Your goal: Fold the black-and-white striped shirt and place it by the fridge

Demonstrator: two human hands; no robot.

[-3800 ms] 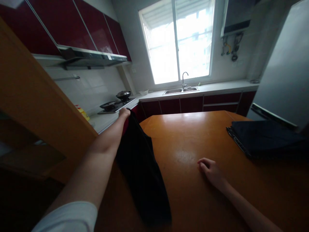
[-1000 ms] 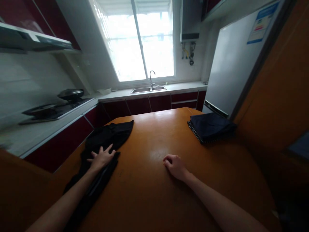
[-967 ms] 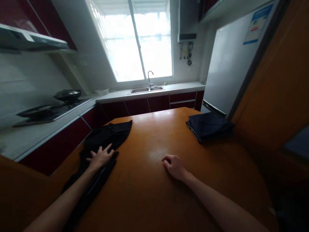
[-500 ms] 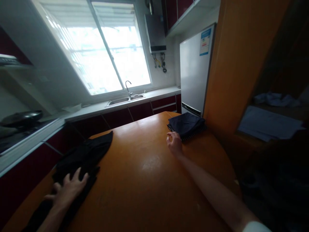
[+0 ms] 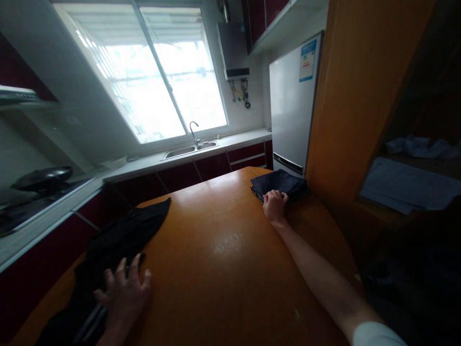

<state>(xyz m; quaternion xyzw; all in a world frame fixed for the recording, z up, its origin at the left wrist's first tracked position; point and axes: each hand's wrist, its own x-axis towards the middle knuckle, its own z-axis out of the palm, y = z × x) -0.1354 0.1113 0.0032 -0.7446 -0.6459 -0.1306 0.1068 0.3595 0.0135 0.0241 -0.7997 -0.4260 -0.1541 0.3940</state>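
Note:
A loose black garment (image 5: 118, 240) lies along the left edge of the orange wooden table (image 5: 223, 269). My left hand (image 5: 124, 290) rests on its near end, fingers spread flat. At the far right corner of the table sits a folded stack of dark navy clothes (image 5: 279, 185). My right hand (image 5: 274, 204) reaches out to it and its fingers curl over the stack's near edge, gripping it.
A white fridge (image 5: 291, 105) stands just behind the folded stack, next to a tall wooden partition (image 5: 353, 96). A counter with a sink (image 5: 189, 150) runs under the window. A wok (image 5: 41, 177) sits on the stove at left. A shelf with pale cloths (image 5: 406, 182) is at right.
My left hand laid the black garment on the table and stayed flat on it. My right hand left the table's middle, reached far right and closed on the folded stack. The view swung right.

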